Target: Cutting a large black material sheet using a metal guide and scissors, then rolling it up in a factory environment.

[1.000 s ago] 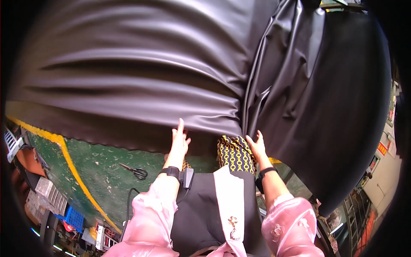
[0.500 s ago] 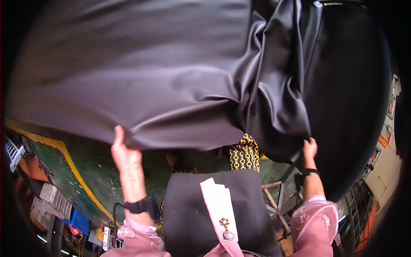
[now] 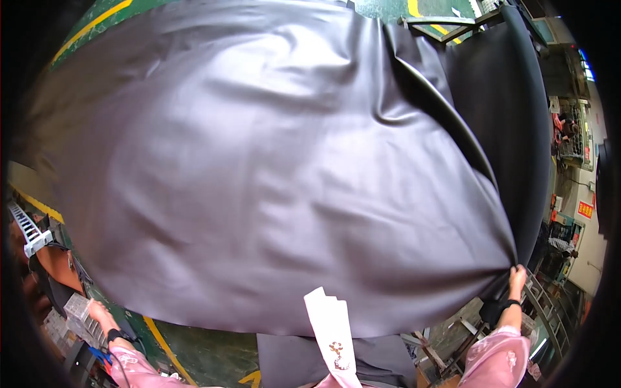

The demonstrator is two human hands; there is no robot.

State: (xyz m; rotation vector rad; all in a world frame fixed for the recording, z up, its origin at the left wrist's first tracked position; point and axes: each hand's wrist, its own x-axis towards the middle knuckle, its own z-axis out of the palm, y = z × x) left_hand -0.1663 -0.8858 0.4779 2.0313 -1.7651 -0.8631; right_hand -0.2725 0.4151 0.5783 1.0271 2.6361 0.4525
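Note:
A large, glossy dark sheet [image 3: 259,168], like leather or coated fabric, spreads in front of me and covers most of the view. My right hand [image 3: 517,281] is closed on its edge at the right, where taut creases run together into the fingers. At the far lower left, my left hand [image 3: 100,315] is beside the sheet's left edge. Its fingers are small and unclear, so whether it grips the edge does not show. Both wrists carry dark bands. My dark apron [image 3: 284,352] shows under the near edge.
Behind the right side hangs more dark material [image 3: 495,103] by a metal frame [image 3: 446,27]. The green floor [image 3: 213,352] has yellow lines. At the left stand a grey ladder-like piece [image 3: 29,229] and grey blocks [image 3: 81,310]; a ladder-like rack [image 3: 546,317] is at right.
My hands have moved far apart, left hand outward to the left and right hand outward to the right, both lower. The bunched folds have spread out, and the far floor now shows.

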